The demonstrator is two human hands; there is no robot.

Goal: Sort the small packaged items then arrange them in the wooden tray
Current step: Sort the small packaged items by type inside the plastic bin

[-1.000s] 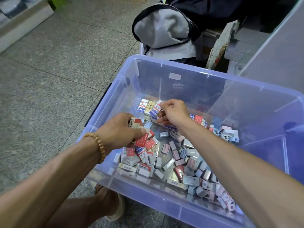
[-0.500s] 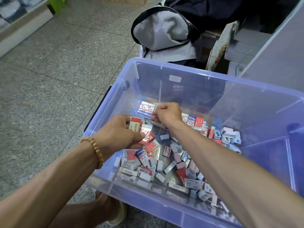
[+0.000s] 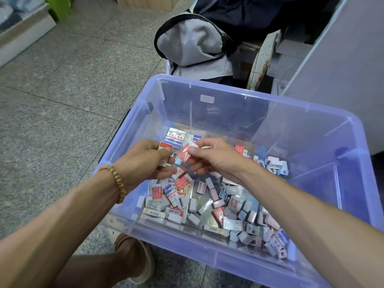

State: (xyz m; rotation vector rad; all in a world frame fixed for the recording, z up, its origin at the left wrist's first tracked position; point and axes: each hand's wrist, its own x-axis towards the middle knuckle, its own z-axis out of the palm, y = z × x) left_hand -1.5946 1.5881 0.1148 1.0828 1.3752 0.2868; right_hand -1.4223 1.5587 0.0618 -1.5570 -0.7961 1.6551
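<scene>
Bright, even, soft light with only faint shadows. The bin (image 3: 245,96) walls carry pale glare streaks, and the hands and nearby packets (image 3: 207,204) are slightly blurred. Wide-angle bending shows at the edges, curving the floor (image 3: 62,90) lines.

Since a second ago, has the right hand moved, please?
Yes: the right hand drew back from the bin's far wall, toward the left hand.

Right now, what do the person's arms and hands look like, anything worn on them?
Both forearms are bare, with no sleeves in view. The left wrist carries a bracelet of round tan wooden beads. The left hand and right hand wear no gloves, and no rings or watch can be seen. The right wrist is bare.
</scene>
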